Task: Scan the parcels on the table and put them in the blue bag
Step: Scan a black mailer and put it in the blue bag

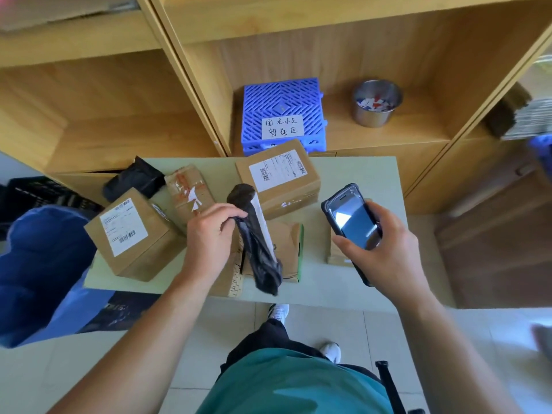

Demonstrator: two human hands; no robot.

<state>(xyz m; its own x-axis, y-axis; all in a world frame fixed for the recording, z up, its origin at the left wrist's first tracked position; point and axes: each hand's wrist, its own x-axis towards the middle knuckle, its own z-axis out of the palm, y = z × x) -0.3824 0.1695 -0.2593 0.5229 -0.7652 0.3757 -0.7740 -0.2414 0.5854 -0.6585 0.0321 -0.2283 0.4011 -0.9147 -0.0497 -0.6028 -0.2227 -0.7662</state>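
Left grip pinches black soft parcel near its upper end, lifted over table centre. Judged light, floppy, slick film; hold mid-body so label lies flat. Right grip closed round scanner. Label edge-on, barcode unreadable. Blue bag left of table, mouth not visible. Small box mostly hidden under scanner.

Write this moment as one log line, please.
left hand: grips black parcel over table | right hand: holds scanner beside parcel | blue bag: left of table | boxes: on table
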